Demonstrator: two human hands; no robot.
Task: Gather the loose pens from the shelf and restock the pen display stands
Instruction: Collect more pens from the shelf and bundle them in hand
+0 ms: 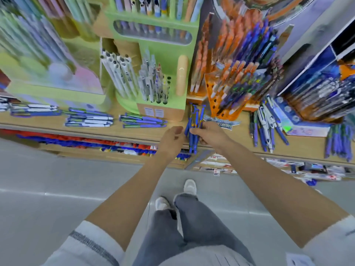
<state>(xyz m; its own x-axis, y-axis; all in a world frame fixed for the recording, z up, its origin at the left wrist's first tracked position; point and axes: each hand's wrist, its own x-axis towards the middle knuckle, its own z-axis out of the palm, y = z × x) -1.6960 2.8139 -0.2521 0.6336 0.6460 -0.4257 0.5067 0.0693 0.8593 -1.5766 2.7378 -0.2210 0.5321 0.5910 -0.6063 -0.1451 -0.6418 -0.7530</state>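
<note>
My right hand (pixel 208 134) grips a bundle of blue pens (pixel 194 123) at the front edge of the wooden shelf (pixel 172 129). The bundle points away from me, its ends sticking out on both sides of the fingers. My left hand (pixel 172 138) hovers just left of the bundle with fingers loosely curled and holds nothing. More loose pens lie on the shelf: a purple group (pixel 143 120) to the left, another (pixel 88 119) further left, and a blue and white pile (pixel 267 127) to the right. An orange display stand (pixel 226 87) full of orange and blue pens rises behind the bundle.
A green display stand (pixel 163 60) with white and clear pens stands behind my left hand. A blue stand (pixel 315 96) is at the far right, with purple pens (pixel 339 141) in front. A lower shelf (pixel 115 146) holds red and blue stock. Grey floor lies below.
</note>
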